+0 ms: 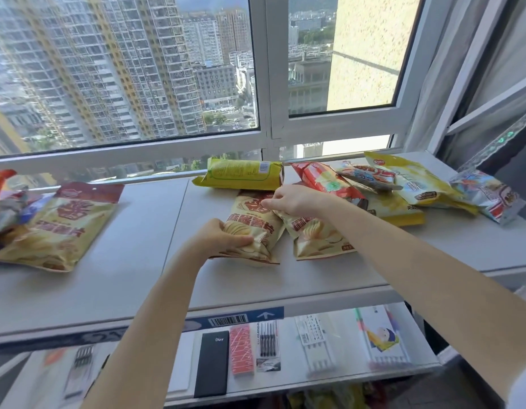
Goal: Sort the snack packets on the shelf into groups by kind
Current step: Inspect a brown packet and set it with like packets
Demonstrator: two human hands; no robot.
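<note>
At a high-rise window, we sort snacks on the white shelf (138, 276). Our left hand (223, 234) grips the lower edge of a beige crisp packet (256, 231) at mid-shelf, fingers curled around it; our right hand (294, 200) pinches the top of its twin (312, 234) just beside it. We judge the best move is lifting both clear, then laying them by the matching packet (64, 225) on the left.

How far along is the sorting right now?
Early on. Done: one beige chip bag lies at the left by a small pile. In hand: left hand and right hand both grip a matching beige bag; a third lies beside it. Left: the mixed red, yellow and silver heap on the right.
</note>
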